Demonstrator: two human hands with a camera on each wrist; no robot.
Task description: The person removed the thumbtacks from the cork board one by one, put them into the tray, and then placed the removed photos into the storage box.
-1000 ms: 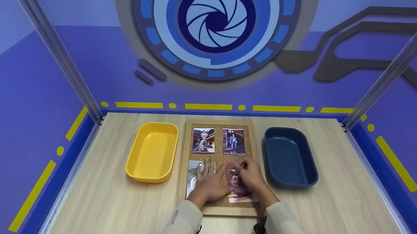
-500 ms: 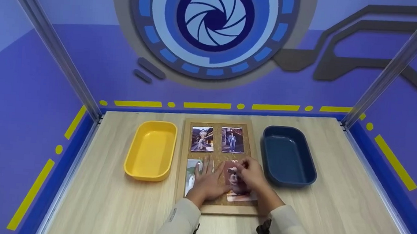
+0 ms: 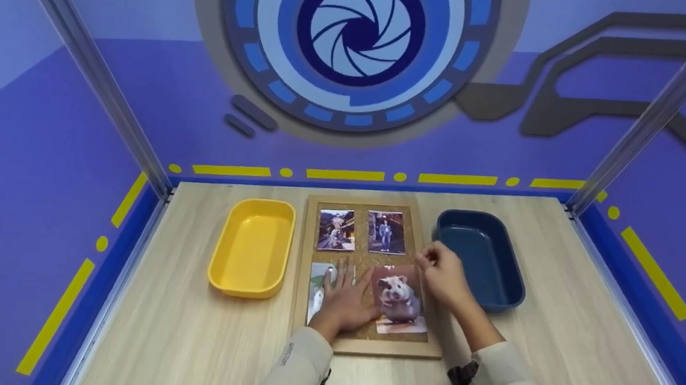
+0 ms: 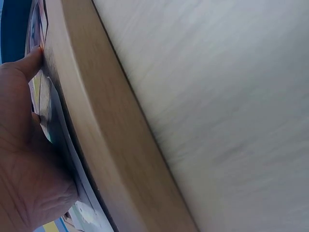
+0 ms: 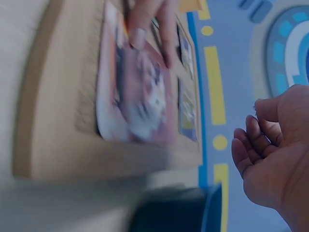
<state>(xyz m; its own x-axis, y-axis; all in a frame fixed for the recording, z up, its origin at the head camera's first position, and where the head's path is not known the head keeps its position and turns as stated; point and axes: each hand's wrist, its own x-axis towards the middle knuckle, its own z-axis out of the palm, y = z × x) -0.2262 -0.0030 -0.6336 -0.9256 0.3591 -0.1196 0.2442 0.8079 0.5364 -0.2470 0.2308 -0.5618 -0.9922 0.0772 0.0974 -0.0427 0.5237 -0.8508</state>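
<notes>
A wood-framed cork board (image 3: 386,348) lies on the table, bearing photos in two rows. My left hand (image 3: 346,301) presses on its lower part with fingers spread, partly covering a photo of a white bird (image 3: 316,299). The thumb reaches the edge of the hamster photo (image 3: 399,302) at the lower right. My right hand (image 3: 447,278) is raised over the board's right edge, near the navy tray (image 3: 483,257). In the right wrist view, its thumb and forefinger pinch a tiny item that looks like a pushpin (image 5: 255,108), mostly hidden by the fingertips.
A yellow tray (image 3: 251,249) stands left of the board. Two photos of people, one at the upper left (image 3: 337,230) and one at the upper right (image 3: 387,232), are on the cork. A patterned blue-purple wall (image 3: 346,150) rises behind the table.
My right hand has lifted off the hamster photo and moved right towards the navy tray, uncovering the photo. The left hand has stayed pressed on the board.
</notes>
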